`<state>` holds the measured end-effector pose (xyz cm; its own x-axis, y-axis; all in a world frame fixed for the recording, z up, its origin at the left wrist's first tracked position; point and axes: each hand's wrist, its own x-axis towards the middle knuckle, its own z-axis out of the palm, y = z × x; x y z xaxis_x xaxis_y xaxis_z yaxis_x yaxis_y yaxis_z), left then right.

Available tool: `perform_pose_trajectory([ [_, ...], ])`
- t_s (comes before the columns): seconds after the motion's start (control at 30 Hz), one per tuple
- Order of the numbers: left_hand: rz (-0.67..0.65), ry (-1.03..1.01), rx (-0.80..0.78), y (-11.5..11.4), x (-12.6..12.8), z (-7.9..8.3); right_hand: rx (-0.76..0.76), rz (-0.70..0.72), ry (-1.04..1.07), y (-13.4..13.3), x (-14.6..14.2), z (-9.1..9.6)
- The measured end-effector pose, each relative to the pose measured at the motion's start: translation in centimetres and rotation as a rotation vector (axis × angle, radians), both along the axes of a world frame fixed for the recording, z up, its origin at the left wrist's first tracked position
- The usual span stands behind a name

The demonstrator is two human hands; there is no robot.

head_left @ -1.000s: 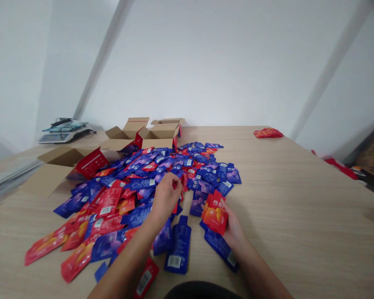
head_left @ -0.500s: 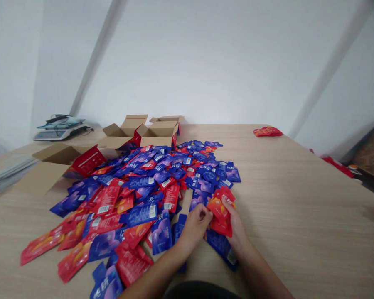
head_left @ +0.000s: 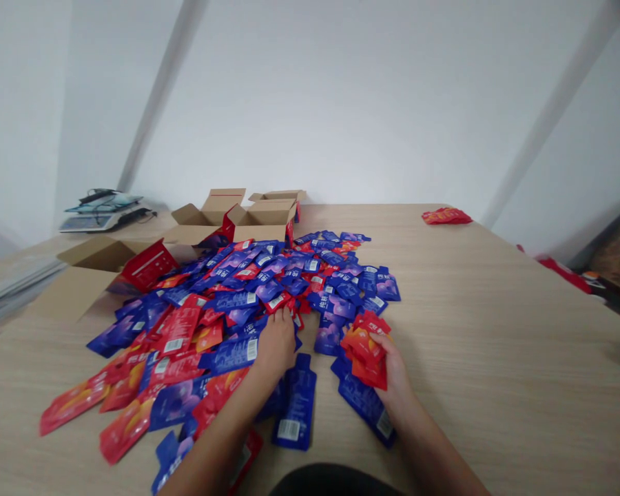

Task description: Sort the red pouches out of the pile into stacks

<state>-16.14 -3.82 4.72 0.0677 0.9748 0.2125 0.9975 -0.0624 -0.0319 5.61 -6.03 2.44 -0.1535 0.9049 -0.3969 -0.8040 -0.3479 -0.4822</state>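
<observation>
1. The right hand (head_left: 397, 368), at about 4 o'clock from the middle of the view, holds a small overlapping stack of flat, glossy red plastic pouches with orange fruit prints (head_left: 366, 350), its thumb lying across the top of them.
2. The left hand (head_left: 277, 344), near 7 o'clock, reaches palm down into the heap, its fingers bent at a flat red plastic pouch with a white barcode label (head_left: 277, 302); whether they grip it cannot be told.
3. The wide heap of mixed blue and red plastic pouches (head_left: 232, 300) spreads over the pale wood-grain tabletop (head_left: 475, 317), mostly between 7 and 9 o'clock.
4. Just beside the right hand, toward its 8 o'clock, a flat dark-blue plastic pouch (head_left: 366, 401) lies slanted, partly covered by the held stack.
5. At 6 o'clock, between the forearms, a flat blue plastic pouch with a spout-shaped top (head_left: 295, 406) lies with its barcode nearest the person.
6. An open brown cardboard box with a red outer flap (head_left: 85, 286) stands at 9 o'clock, touching the heap.
7. Near 3 o'clock, well apart, lies a separate pile of red-and-orange pouches (head_left: 447, 216).
</observation>
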Motion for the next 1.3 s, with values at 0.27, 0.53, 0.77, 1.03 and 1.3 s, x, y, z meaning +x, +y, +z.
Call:
perform_pose_trajectory([
  [0.27,-0.101,-1.026,0.09,0.2,1.6,3.3,-0.003,0.032,-0.019,0.0,-0.5,0.1],
  [0.53,-0.264,-1.032,-0.068,-2.3,9.2,-0.3,0.06,-0.034,-0.027,-0.2,-1.1,-0.6],
  [0.77,-0.149,-0.291,0.246,0.8,2.7,1.4,0.009,-0.003,-0.072,0.2,-0.8,-1.2],
  [1.03,-0.063,0.083,0.177,3.6,-3.2,2.6,-0.033,0.043,-0.045,-0.4,-0.8,0.2],
  [1.3,-0.079,-0.62,0.445,2.1,-1.8,7.8,-0.028,0.098,-0.038,-0.7,-1.0,0.5],
])
